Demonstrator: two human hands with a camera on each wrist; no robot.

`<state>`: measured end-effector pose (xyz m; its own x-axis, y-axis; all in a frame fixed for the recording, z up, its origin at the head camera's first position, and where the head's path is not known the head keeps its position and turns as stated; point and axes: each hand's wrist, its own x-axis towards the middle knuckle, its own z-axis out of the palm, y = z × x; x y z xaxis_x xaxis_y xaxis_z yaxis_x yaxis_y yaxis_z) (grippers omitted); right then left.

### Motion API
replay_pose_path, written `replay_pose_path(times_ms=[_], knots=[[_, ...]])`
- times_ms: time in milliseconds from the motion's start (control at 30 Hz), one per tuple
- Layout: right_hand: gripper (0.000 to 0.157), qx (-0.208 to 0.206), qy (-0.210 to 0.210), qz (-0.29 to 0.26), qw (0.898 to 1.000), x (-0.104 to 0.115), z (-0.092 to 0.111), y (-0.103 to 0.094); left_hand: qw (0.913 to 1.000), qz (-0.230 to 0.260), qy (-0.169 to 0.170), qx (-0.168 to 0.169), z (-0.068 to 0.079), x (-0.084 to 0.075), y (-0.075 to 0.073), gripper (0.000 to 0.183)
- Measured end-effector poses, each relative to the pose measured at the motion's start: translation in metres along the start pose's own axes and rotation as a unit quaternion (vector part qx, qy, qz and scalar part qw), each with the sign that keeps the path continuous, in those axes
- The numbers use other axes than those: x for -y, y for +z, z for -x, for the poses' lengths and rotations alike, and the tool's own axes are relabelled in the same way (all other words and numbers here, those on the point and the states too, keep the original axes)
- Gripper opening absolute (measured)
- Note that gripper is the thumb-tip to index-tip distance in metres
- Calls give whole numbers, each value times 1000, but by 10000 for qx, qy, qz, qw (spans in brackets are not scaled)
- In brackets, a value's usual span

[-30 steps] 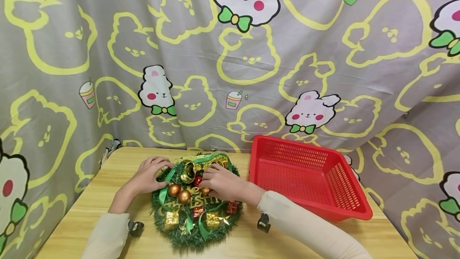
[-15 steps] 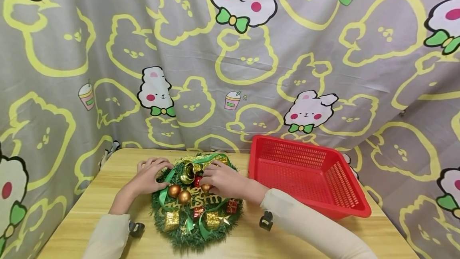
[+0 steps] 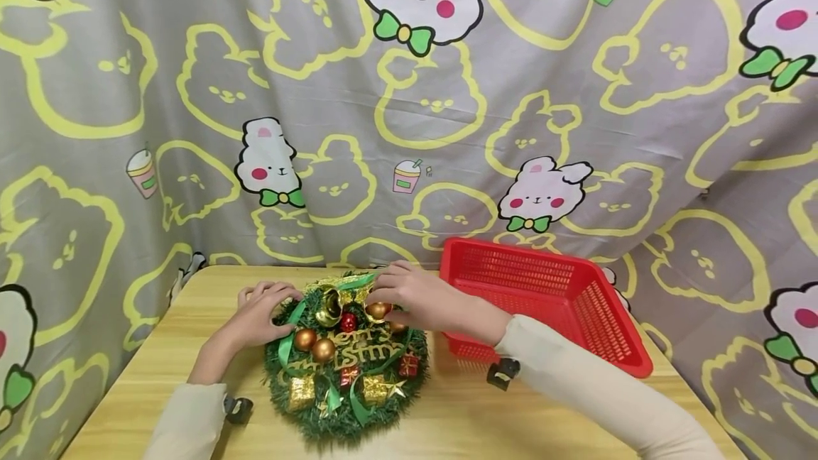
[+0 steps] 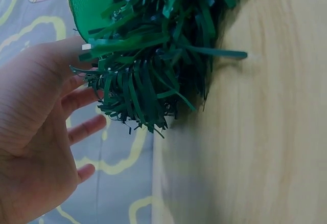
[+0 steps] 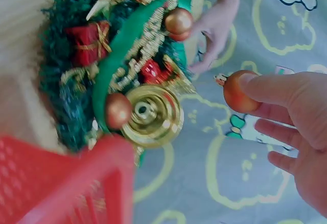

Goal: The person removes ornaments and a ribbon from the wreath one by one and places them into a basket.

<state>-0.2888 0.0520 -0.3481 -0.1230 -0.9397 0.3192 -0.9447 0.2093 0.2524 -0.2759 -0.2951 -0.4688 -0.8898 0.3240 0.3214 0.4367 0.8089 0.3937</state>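
So that the green wreath [image 3: 341, 431] is not shifted, its left edge is best steadied lightly by the left hand [image 3: 260, 314], whose fingers are spread against it. The copper bauble [image 5: 240, 92] is best turned without squeezing: it is pinched between the right hand's [image 3: 424, 297] thumb and fingers, cap outward, held off the wreath near a gold bell [image 5: 163, 117]. Farther right, a red basket [image 3: 520, 272] is seen.

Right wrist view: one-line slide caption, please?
Right hand pinching a copper-colored bauble near the decorated wreath, with a red basket at lower left.
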Motion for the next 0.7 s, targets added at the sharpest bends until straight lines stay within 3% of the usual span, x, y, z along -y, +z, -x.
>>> replay_pose_path(times_ms=[233,700], knots=[[29,290,406,-500,9975,-11,18,-42,10000,3,35,30,0,-1,-1,48],[29,586,1290,-845,9863,-51,59,-92,9999,-22,95,-62,2,-6,-2,48]])
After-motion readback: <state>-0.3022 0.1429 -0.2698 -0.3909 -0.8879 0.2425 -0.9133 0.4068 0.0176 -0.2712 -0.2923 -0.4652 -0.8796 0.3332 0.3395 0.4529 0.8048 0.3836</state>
